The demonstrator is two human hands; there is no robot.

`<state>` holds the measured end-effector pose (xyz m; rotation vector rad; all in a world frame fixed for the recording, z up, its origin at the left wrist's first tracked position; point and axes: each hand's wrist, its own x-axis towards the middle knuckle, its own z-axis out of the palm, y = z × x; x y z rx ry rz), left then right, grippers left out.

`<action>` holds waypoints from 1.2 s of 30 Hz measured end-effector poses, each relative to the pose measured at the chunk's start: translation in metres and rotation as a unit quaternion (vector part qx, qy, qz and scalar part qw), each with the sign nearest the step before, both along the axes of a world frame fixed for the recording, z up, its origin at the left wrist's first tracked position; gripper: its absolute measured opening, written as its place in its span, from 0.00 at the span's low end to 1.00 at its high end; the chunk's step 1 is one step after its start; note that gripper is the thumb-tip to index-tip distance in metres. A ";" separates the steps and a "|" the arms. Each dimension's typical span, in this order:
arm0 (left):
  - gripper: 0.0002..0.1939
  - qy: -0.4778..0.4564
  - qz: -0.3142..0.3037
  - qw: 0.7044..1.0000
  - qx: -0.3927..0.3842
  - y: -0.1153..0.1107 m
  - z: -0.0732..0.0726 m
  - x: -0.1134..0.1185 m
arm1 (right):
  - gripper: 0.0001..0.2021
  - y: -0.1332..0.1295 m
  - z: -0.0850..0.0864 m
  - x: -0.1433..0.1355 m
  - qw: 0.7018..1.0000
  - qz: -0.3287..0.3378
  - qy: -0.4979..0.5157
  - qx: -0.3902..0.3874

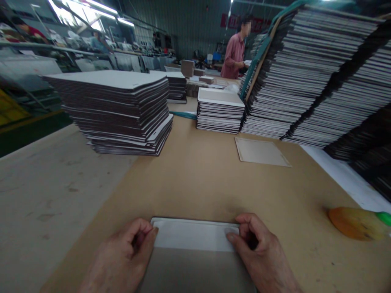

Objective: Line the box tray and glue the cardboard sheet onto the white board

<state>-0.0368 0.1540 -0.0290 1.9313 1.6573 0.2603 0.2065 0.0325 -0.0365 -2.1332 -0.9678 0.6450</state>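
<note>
Room: workshop hall with green corrugated walls, strip lights overhead and long benches running back toward 12 o'clock.
Surface: brown board worktop (198, 179), with a paler grey strip along its 9 o'clock side.
Left hand: the left hand (122, 256) sits at 7 o'clock, fingers curled in, thumb tip pressed onto the near-left corner of the flat panel (195, 236).
Right hand: the right hand (259, 252) sits at 5 o'clock, fingers likewise curled, thumb pressed on the panel's right corner; neither hand lifts it.
Panel: lies flat on the worktop at 6 o'clock, between both hands; its far band is white, its near part grey-brown, with a dark thin edge.
Left stack: a tall pile of dark-edged boards (116, 110) at 10 o'clock, lower sheets fanned out of line.
Middle stack: a shorter white-topped pile (220, 114) at 12 o'clock.
Right stacks: leaning high piles (311, 73) at 2 o'clock, touching the short pile's side.
Loose sheet: a single tan card (261, 151) at 1 o'clock, lying flat, just in front of the leaning piles.
Orange object: a rounded orange item (356, 223) at 3 o'clock, with a green piece at its far end; what it is cannot be told.
Other person: someone in a pink shirt (234, 55) stands far back at 12 o'clock, hands busy at another bench.
</note>
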 end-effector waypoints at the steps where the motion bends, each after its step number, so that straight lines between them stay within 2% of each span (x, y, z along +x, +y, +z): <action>1: 0.23 0.002 -0.002 1.000 0.002 0.001 -0.001 -0.001 | 0.16 0.001 0.001 0.000 1.000 -0.007 -0.005 -0.001; 8: 0.19 -0.029 -0.011 0.999 0.029 0.003 -0.005 -0.003 | 0.12 0.003 0.003 0.007 0.999 0.028 -0.031 -0.023; 13: 0.21 -0.026 -0.024 0.999 0.019 0.002 -0.005 -0.002 | 0.11 0.003 0.009 0.005 0.993 0.102 -0.057 0.021; 16: 0.19 -0.031 -0.028 0.999 0.020 0.001 -0.001 0.000 | 0.11 0.004 0.012 0.007 0.993 0.095 -0.057 0.044; 18: 0.19 -0.044 -0.021 0.999 0.013 0.000 0.006 -0.002 | 0.14 0.001 0.016 0.015 0.996 0.052 -0.014 0.077; 20: 0.20 -0.067 0.014 0.998 0.014 -0.002 0.014 -0.010 | 0.19 -0.005 0.021 0.027 0.990 -0.041 0.048 0.128; 22: 0.23 -0.086 0.065 0.993 0.049 -0.005 0.019 -0.024 | 0.21 -0.015 0.029 0.037 0.971 -0.137 0.077 0.180; 23: 0.23 -0.089 0.086 0.989 0.076 -0.006 0.020 -0.032 | 0.21 -0.021 0.033 0.041 0.963 -0.167 0.073 0.198; 25: 0.22 -0.092 0.099 0.984 0.118 -0.010 0.021 -0.047 | 0.21 -0.032 0.041 0.041 0.958 -0.179 0.053 0.216; 27: 0.20 -0.102 0.066 0.982 0.144 -0.018 0.021 -0.056 | 0.20 -0.040 0.047 0.032 0.970 -0.126 0.023 0.206; 30: 0.19 -0.110 -0.060 0.974 0.190 -0.034 0.020 -0.051 | 0.18 -0.044 0.050 0.011 0.983 0.055 -0.060 0.163; 32: 0.17 -0.096 -0.146 0.954 0.245 -0.046 0.016 -0.041 | 0.20 -0.042 0.045 -0.006 0.968 0.166 -0.139 0.123; 34: 0.18 -0.052 -0.205 0.929 0.303 -0.056 0.008 -0.031 | 0.24 -0.041 0.036 -0.022 0.947 0.220 -0.225 0.070; 36: 0.25 0.006 -0.237 0.909 0.344 -0.061 -0.003 -0.024 | 0.28 -0.041 0.024 -0.035 0.922 0.248 -0.298 0.010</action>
